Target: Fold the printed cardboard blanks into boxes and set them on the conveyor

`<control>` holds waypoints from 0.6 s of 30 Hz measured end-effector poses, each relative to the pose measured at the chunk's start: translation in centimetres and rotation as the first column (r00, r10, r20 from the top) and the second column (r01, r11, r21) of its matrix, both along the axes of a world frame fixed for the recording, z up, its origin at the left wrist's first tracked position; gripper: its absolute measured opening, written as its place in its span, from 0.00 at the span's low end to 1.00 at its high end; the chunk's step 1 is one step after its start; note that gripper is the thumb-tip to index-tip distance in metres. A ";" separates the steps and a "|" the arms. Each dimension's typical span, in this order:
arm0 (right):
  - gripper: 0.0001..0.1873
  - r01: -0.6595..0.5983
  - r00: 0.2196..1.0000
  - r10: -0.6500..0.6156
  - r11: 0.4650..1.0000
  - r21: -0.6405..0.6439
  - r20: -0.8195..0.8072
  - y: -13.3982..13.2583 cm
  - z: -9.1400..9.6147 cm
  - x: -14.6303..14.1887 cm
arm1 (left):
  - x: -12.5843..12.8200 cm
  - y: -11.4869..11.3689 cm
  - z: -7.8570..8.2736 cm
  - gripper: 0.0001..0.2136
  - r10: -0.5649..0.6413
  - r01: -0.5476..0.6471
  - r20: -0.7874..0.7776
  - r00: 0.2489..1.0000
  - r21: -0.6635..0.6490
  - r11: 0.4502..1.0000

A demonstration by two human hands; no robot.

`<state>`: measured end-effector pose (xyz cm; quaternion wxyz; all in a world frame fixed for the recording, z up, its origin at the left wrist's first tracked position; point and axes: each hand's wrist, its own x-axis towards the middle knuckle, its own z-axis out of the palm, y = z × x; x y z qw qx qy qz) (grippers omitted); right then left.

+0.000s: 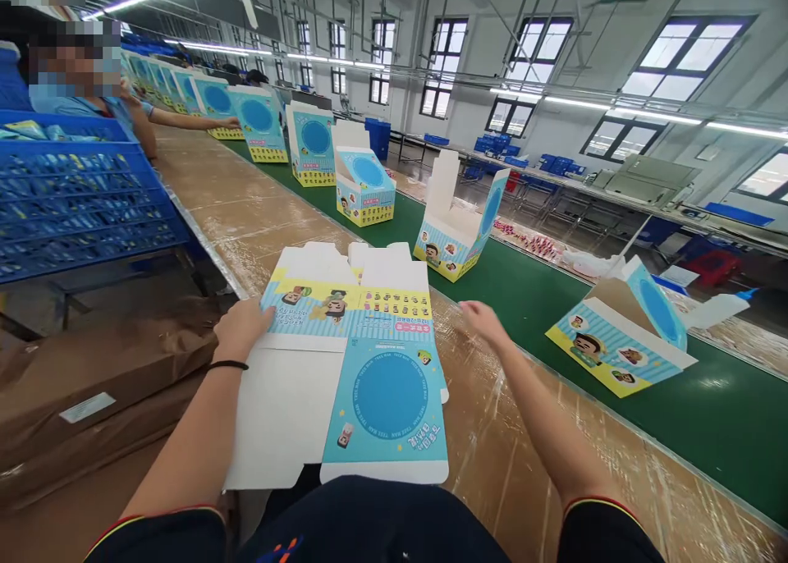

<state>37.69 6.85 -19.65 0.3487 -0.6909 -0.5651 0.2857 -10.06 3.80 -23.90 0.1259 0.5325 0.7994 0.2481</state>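
My left hand grips the left edge of a flat, unfolded carton blank, printed light blue with a blue circle, cartoon faces and a yellow strip. The blank lies over the wooden bench edge toward my lap. My right hand hovers just right of the blank above the bench, fingers loosely spread, holding nothing. To its right, a folded carton lies tipped on the green conveyor belt.
More erected cartons stand in a row along the belt into the distance. Blue crates sit at the left above brown paper-wrapped bundles. Another person works farther up the bench.
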 end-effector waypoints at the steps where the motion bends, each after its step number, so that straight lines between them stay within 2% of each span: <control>1: 0.12 -0.062 0.997 0.060 0.997 -0.055 -0.043 0.4 -0.9 -2.4 | 0.7 -0.2 0.3 0.17 0.046 -0.049 -0.043 0.998 -0.060 0.997; 4: 0.12 -0.157 0.982 0.141 0.979 -0.128 -0.130 1.2 -2.9 -6.8 | 2.7 -0.5 0.8 0.20 0.102 -0.115 -0.105 0.989 -0.131 0.985; 6: 0.10 -0.155 0.976 0.133 0.980 -0.124 -0.174 1.5 -3.3 -8.0 | 3.6 -0.6 0.8 0.22 0.112 -0.123 -0.096 0.989 -0.124 0.985; 9: 0.15 -0.090 0.969 0.072 0.994 -0.065 -0.238 1.8 -2.9 -8.6 | 4.4 -0.6 1.0 0.25 0.143 -0.148 -0.049 0.989 -0.134 0.980; 12: 0.19 -0.043 0.939 0.041 0.999 0.002 -0.341 1.6 -2.1 -9.0 | 4.7 -0.7 1.6 0.26 0.199 -0.191 0.044 0.979 -0.148 0.970; 14: 0.20 -0.050 0.907 0.058 0.998 0.029 -0.417 1.1 -1.3 -9.1 | 4.8 -0.6 2.2 0.27 0.223 -0.211 0.114 0.968 -0.112 0.971; 16: 0.24 -0.093 0.832 0.131 0.991 0.097 -0.539 0.2 0.1 -8.8 | 4.7 -0.3 3.2 0.27 0.220 -0.218 0.218 0.951 -0.033 0.975; 18: 0.27 -0.117 0.718 0.255 0.962 0.248 -0.648 -0.9 2.4 -8.2 | 4.5 0.2 4.8 0.26 0.149 -0.196 0.345 0.927 0.104 0.975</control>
